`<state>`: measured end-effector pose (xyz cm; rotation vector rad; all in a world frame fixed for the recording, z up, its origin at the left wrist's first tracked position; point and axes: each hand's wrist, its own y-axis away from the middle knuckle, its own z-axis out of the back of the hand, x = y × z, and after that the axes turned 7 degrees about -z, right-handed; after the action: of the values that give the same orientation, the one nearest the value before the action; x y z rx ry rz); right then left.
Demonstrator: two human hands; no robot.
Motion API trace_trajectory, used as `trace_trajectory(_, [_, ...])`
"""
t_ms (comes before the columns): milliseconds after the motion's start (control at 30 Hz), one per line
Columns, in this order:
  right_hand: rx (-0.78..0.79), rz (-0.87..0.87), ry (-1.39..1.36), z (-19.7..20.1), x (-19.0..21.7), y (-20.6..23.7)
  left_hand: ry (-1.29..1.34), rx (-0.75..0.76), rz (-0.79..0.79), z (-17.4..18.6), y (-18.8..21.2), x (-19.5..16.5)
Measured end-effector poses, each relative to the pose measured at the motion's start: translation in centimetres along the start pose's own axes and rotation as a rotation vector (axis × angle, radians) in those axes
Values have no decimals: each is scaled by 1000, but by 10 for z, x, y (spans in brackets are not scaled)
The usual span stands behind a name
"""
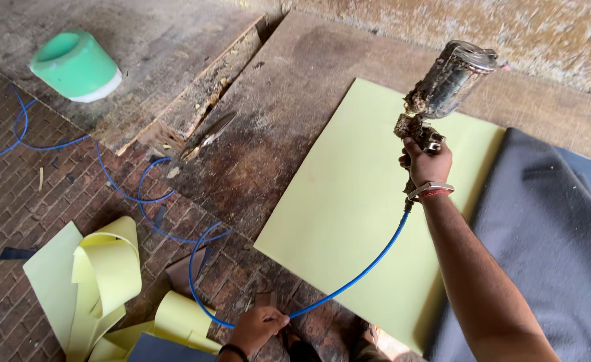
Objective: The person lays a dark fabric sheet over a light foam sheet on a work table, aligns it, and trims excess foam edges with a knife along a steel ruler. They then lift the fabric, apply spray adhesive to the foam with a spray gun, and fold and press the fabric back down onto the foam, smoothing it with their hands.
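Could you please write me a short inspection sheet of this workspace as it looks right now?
Surface: stained wooden board, worn and dirty, beside a brick floor.
Job's things: pale yellow sheet lying flat on the board; spray gun with a grimy cup held over it.
Clutter: curled yellow offcuts; green tub; scissors.
Grips: right hand shut on the spray gun; left hand shut on the blue hose.
Cables: the blue hose loops over the floor.
Surroundings: grey cloth; rough wall.

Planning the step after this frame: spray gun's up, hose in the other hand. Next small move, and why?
Probably lower the spray gun toward the yellow sheet: the right hand holds it above the sheet, while the left hand grips the blue hose off the sheet's edge.
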<state>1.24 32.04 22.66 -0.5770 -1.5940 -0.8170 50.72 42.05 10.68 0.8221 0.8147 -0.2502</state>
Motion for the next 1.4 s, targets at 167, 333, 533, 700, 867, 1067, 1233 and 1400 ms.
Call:
trace_trajectory(167, [-57, 34, -35, 16, 11, -32, 38, -57, 7, -1, -10, -11])
trace_trajectory(333, [-105, 68, -80, 55, 16, -32, -6, -30, -2, -4, -14, -44])
trace_trajectory(533, [-194, 85, -85, 139, 16, -8, -143, 6, 5, -27, -11, -92])
trace_trajectory(700, [-320, 17, -17, 217, 19, 22, -245, 124, -105, -50, -13, -123])
trace_trajectory(867, [-431, 76, 30, 264, 26, 53, -274, 183, -108, -75, -10, -145])
trace_trajectory(1067, [-328, -29, 17, 283, 13, 127, -354, 186, -212, -82, 13, -141])
trace_trajectory(1233, [-265, -162, 26, 275, -34, 234, -399, 181, -268, -72, 33, -108])
trace_trajectory(1400, [-298, -230, 65, 263, -77, 346, -448, 114, -299, -62, 54, -68])
